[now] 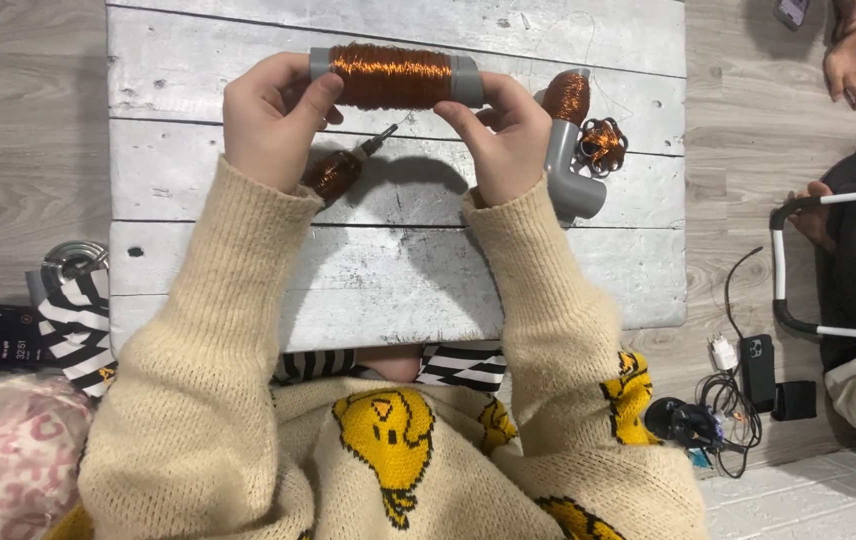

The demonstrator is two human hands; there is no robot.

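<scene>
The grey pipe (395, 76) wound with copper wire lies with its long axis running nine to three o'clock above the white board (398, 270), pinched at each end, the left hand (273, 120) closed on its nine o'clock end and the right hand (503, 135) on its three o'clock end.

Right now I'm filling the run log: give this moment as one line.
left hand and right hand: holding copper-wound grey tube by its ends | above white plank table | grey elbow pipe lying beside right hand
</scene>
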